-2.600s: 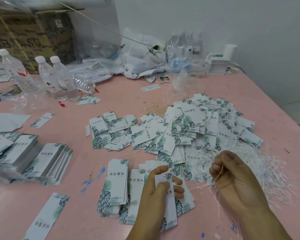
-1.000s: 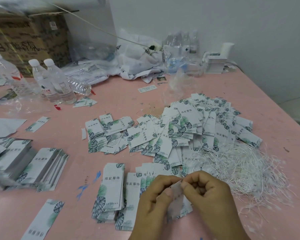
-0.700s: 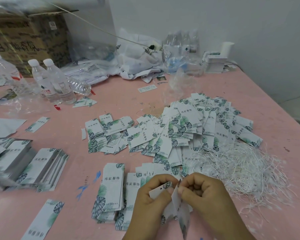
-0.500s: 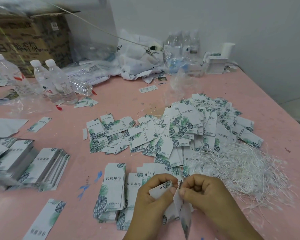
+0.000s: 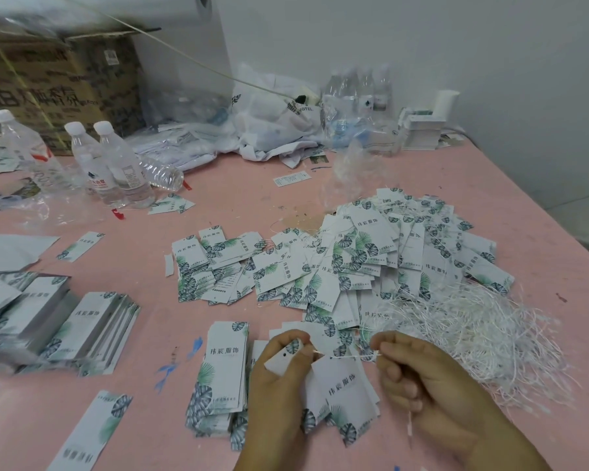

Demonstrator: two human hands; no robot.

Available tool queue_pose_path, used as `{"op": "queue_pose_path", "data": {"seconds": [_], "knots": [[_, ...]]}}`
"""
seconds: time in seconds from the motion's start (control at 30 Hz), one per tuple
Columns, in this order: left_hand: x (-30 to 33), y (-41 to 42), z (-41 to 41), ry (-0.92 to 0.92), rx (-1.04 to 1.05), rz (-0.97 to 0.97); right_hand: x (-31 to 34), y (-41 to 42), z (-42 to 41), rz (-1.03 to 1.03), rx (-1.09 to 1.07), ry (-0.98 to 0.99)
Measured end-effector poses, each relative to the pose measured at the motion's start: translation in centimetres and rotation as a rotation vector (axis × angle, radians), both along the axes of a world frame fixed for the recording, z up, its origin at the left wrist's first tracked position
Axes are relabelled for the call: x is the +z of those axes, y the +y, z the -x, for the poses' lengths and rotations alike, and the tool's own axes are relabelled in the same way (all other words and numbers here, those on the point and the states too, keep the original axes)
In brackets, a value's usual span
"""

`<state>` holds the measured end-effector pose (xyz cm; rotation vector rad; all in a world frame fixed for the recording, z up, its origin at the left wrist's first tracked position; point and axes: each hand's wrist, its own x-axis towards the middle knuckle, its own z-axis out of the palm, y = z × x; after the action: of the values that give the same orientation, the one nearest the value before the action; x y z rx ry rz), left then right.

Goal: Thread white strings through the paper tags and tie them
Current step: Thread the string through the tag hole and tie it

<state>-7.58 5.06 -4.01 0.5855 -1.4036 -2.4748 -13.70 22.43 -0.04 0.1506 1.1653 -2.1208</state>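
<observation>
- Table (image 5: 238, 198): pink top, carrying all the work. A loose spread of printed paper tags (image 5: 381, 263) lies across the middle; many show thread at the top, so I judge these the finished pile.
- String heap (image 5: 463, 338): white strings in a tangled mound at the right, touching the near edge of the spread.
- Cardboard box (image 5: 58, 83) at the far left corner: contents cannot be seen. Water bottles (image 5: 116, 164) in front of it hold clear liquid.
- Tag stacks (image 5: 82, 331) at the left edge and a nearer stack (image 5: 221, 379) beside the left hand appear unthreaded.
- Change: a second ago the hands were pressed together over the tags; now they have drawn apart with a white string (image 5: 346, 356) taut between them. Judgement: threading is done and the tie comes next.
- Left hand (image 5: 279, 372): thumb and fingers pinch one tag with a punched hole (image 5: 283, 360) plus the string's end.
- Right hand (image 5: 429, 382): fingers curled, pinching the string's other end; a second tag (image 5: 344, 385) hangs from the string between the hands.
</observation>
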Motion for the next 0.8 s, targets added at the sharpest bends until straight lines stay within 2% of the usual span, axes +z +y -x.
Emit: {"op": "queue_pose_path", "data": {"seconds": [0.2,0.27,0.33,0.43,0.47,0.57,0.6,0.67,0.8], "knots": [[0.5,0.1,-0.1,-0.010,0.050,-0.094,-0.1,0.7,0.9,0.347,-0.158,-0.202],[0.3,0.1,-0.1,-0.015,0.054,-0.070,-0.3,0.4,0.8,0.421,-0.237,-0.195],[0.2,0.3,-0.1,-0.013,0.042,-0.053,-0.5,-0.4,0.5,0.386,-0.260,-0.122],[-0.1,0.8,-0.3,0.003,0.025,0.024,-0.6,-1.9,-1.0,0.214,-0.250,0.091],[-0.1,0.9,-0.4,0.008,0.009,0.061,-0.7,-2.3,-1.7,0.079,-0.236,0.215],[-0.2,1.4,-0.5,0.023,-0.014,0.148,-1.2,-3.0,-3.2,-0.520,-0.174,0.624],[-0.3,1.4,-0.5,0.023,-0.008,0.185,-1.3,-3.2,-3.3,-0.643,-0.169,0.725],[-0.3,1.5,-0.5,0.018,0.008,0.241,-1.5,-3.6,-3.4,-0.738,-0.167,0.838],[0.0,1.6,-0.6,0.021,-0.001,0.278,-1.0,-3.7,-3.2,-0.756,-0.176,0.791]]}}
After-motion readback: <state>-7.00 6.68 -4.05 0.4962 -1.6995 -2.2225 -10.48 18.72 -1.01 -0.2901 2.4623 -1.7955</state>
